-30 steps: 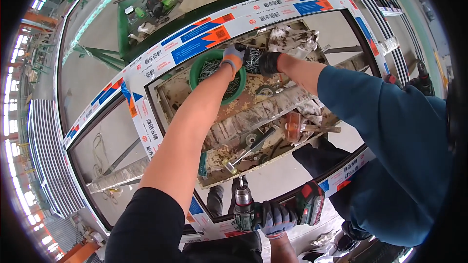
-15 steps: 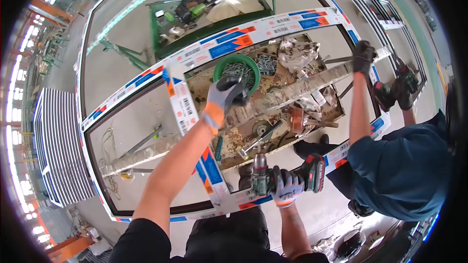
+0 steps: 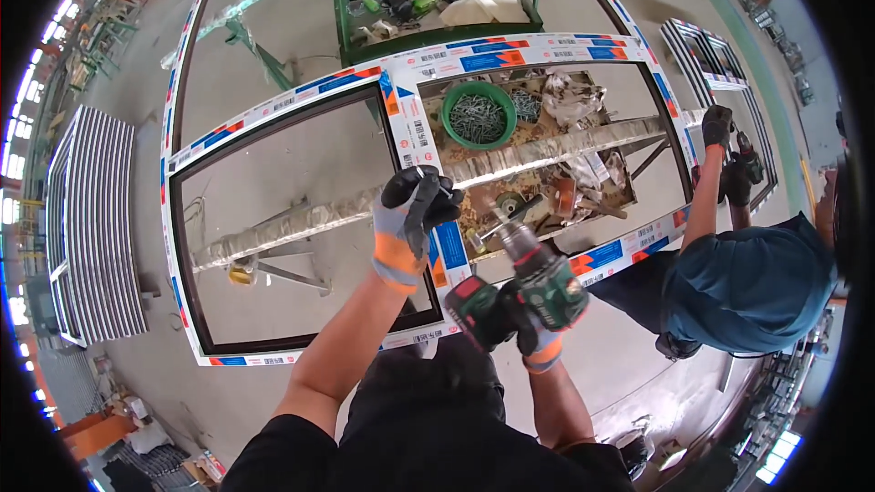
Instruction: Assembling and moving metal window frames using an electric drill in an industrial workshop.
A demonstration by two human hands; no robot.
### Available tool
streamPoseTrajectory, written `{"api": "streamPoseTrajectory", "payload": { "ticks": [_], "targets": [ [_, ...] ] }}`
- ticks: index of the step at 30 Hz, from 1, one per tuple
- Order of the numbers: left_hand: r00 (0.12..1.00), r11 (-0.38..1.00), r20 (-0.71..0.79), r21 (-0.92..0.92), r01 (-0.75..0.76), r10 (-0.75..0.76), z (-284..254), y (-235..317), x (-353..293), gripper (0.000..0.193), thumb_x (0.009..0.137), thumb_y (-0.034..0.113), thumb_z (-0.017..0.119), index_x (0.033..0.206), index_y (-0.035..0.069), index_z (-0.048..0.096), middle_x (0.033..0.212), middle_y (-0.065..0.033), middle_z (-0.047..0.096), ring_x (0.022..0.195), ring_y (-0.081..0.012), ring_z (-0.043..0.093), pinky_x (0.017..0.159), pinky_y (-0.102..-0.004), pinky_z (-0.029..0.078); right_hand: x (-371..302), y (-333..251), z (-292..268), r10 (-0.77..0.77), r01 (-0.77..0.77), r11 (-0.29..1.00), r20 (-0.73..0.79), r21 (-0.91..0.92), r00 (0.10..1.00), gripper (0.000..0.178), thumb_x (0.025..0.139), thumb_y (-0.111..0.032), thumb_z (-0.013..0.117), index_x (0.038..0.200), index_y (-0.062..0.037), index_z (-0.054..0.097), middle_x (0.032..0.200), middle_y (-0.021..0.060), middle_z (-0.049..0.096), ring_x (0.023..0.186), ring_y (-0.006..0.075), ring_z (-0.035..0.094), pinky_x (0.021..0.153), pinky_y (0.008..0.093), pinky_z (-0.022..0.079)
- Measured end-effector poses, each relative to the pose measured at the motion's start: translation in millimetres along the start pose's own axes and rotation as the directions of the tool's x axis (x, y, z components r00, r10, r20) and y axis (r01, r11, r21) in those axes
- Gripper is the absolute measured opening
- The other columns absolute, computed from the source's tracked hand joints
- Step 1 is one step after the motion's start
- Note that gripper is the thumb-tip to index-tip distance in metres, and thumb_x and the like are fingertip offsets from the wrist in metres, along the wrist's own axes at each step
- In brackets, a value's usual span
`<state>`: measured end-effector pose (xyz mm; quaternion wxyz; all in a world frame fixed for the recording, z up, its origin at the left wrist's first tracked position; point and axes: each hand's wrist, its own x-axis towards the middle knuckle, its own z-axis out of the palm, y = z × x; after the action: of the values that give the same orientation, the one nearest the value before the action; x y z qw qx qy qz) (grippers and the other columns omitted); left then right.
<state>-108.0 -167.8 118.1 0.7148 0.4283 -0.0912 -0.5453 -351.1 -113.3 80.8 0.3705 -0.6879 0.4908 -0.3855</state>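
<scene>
My right hand (image 3: 527,323) grips a dark green cordless drill (image 3: 551,287) by its handle, its chuck pointing up and left over the near rail of the frame. My left hand (image 3: 419,205), in a grey and black glove, is pinched closed beside the middle bar of the window frame (image 3: 415,132). A small bit of metal shows at its fingertips, apparently a screw (image 3: 446,191). Beyond the hand, a green bowl (image 3: 446,114) full of screws stands on a worn board, seen through the frame's right opening.
A worn beam (image 3: 547,148) runs under the frame. A hammer (image 3: 492,230) and several tools lie on the board (image 3: 442,138). Behind is a green tool bin (image 3: 346,32). At right a co-worker (image 3: 747,282) holds another drill (image 3: 750,162). Stacked frames (image 3: 96,228) stand at left.
My left hand has moved from the bowl back toward me, to the middle bar. The drill has swung round, its chuck now pointing up-left and its battery toward the left. The view has shifted.
</scene>
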Motion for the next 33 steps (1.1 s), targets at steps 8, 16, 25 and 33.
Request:
{"api": "streamPoseTrajectory", "payload": {
  "ticks": [8, 16, 25, 33],
  "targets": [
    [1.0, 1.0, -0.004, 0.005, -0.024, 0.024, -9.8, 16.1, -39.5, 0.013, 0.093, 0.012, 0.061, 0.103, 0.002, 0.061, 0.087, -0.0089, 0.064, 0.079, -0.0224, 0.068, 0.066, -0.031, 0.057, -13.9, -25.2, 26.0, -0.203, 0.213, 0.975, 0.12, -0.071, 0.972, 0.034, 0.072, -0.011, 0.078, 0.105, -0.01, 0.068, 0.101, 0.0042, 0.067, 0.092, 0.02, 0.064, 0.083, 0.0346, 0.05],
    [0.999, 0.999, 0.005, 0.001, -0.035, 0.035, -12.4, 18.1, -39.4, 0.012, 0.094, 0.012, 0.061, 0.101, 0.002, 0.061, 0.086, -0.0085, 0.064, 0.077, -0.0219, 0.068, 0.064, -0.0311, 0.057, -27.6, -19.2, 28.2, -0.072, 0.071, 0.997, 0.078, 0.02, 0.994, 0.036, 0.072, -0.007, 0.076, 0.107, -0.0094, 0.067, 0.101, 0.0048, 0.066, 0.094, 0.0177, 0.064, 0.082, 0.0317, 0.051],
    [0.99, 0.982, -0.012, 0.132, -0.137, 0.14, -11.2, 8.6, -33.2, 0.011, 0.091, 0.004, 0.064, 0.098, -0.003, 0.062, 0.082, -0.009, 0.066, 0.073, -0.0204, 0.067, 0.063, -0.0323, 0.056, -3.2, -41.0, 23.9, -0.185, 0.185, 0.983, 0.046, -0.001, 0.982, 0.022, 0.07, -0.012, 0.073, 0.091, -0.013, 0.07, 0.087, 0.0055, 0.066, 0.075, 0.0265, 0.065, 0.067, 0.037, 0.051],
    [0.99, 0.972, -0.003, 0.189, -0.141, 0.144, -12.7, -10.3, -14.0, 0.012, 0.092, 0.005, 0.062, 0.102, -0.001, 0.065, 0.082, -0.0076, 0.066, 0.071, -0.0155, 0.064, 0.063, -0.029, 0.053, 14.1, -41.5, 19.0, -0.316, 0.339, 0.921, 0.139, -0.192, 0.938, 0.024, 0.07, -0.012, 0.071, 0.093, -0.0113, 0.068, 0.091, 0.0078, 0.065, 0.081, 0.0307, 0.064, 0.07, 0.0406, 0.05]
  ]
}}
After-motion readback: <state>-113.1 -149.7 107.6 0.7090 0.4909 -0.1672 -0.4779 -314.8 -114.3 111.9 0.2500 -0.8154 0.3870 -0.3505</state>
